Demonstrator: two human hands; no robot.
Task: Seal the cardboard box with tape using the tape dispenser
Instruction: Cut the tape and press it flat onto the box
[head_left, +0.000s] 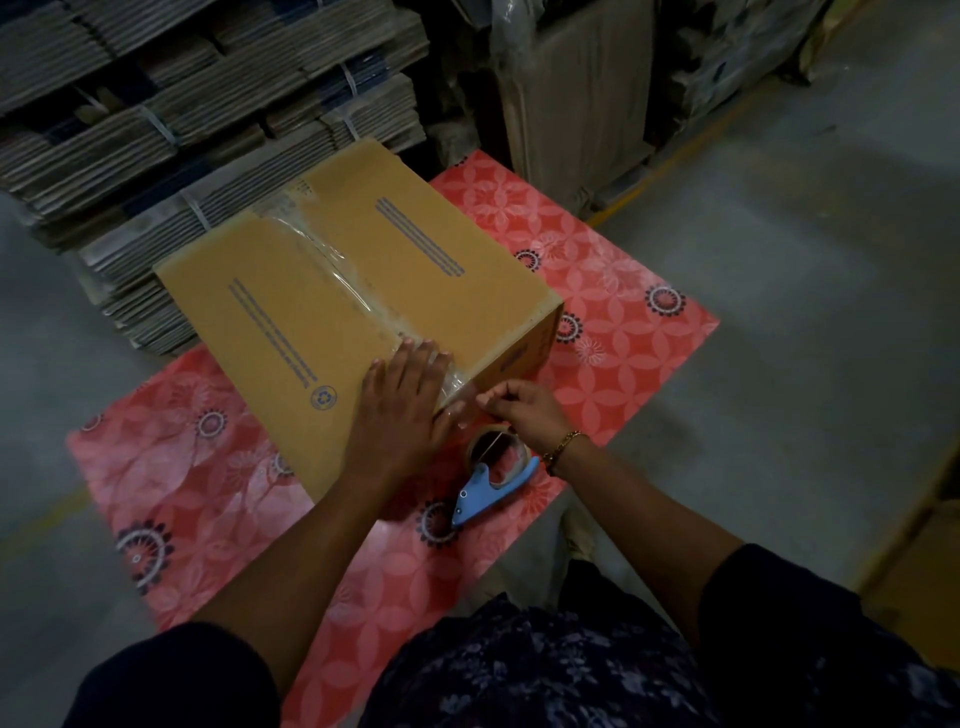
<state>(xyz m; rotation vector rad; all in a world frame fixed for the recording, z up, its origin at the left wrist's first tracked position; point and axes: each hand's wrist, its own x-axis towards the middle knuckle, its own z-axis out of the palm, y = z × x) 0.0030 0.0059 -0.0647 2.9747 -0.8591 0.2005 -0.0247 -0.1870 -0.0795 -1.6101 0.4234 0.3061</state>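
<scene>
A closed brown cardboard box (332, 291) lies on a red patterned mat (613, 291). A strip of clear tape (332, 260) runs along its top seam and over the near edge. My left hand (405, 405) presses flat on the box's near corner, over the tape end. My right hand (524, 410) is beside that corner with its fingers pinched at the tape where it leaves the box. The blue tape dispenser (488, 483) with its tape roll lies on the mat just below my right hand, with no hand on it.
Bundles of flattened cardboard (208, 104) are stacked behind the box. Wrapped goods (571, 93) stand at the back right. Grey concrete floor (805, 260) surrounds the mat. A yellow floor line (670, 161) runs at the right.
</scene>
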